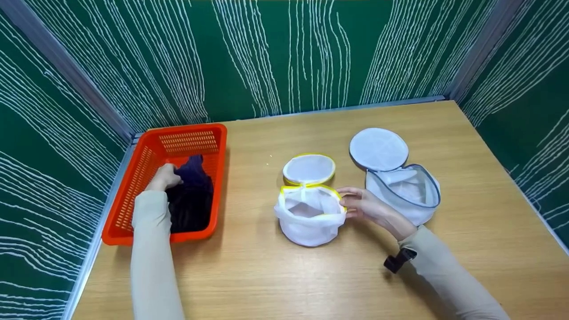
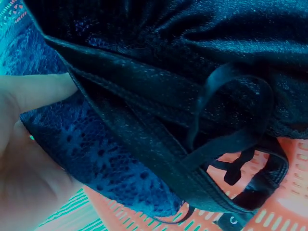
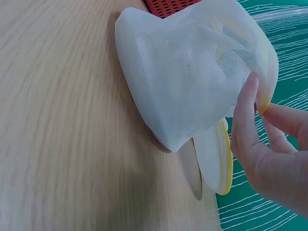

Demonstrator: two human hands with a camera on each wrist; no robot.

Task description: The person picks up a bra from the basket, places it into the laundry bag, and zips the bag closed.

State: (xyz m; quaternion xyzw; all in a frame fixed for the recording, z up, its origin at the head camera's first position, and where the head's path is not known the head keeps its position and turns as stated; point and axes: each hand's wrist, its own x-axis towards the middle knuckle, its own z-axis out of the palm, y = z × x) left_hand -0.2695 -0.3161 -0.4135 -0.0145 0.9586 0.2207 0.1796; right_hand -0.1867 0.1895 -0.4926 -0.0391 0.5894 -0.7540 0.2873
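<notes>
At the left, my left hand (image 1: 165, 178) reaches into the orange basket (image 1: 221, 178) and pinches a dark lace garment (image 1: 195, 171). In the left wrist view the garment has blue lace (image 2: 106, 149) between finger and thumb. My right hand (image 1: 366, 206) pinches the yellow-edged rim of a white mesh laundry bag (image 1: 309, 233), which stands on the table with its round lid (image 1: 310, 169) folded back. The right wrist view has the bag's mesh side (image 3: 183, 77) facing the camera and the thumb and fingers (image 3: 248, 110) at its rim.
Black shiny clothing (image 1: 191, 211) with thin straps lies in the basket. To the right stands another mesh bag (image 1: 393, 198) with grey edging, its round lid (image 1: 378, 149) laid back. Green panels with white lines (image 1: 275, 58) border the wooden table (image 1: 275, 284) at the back and sides.
</notes>
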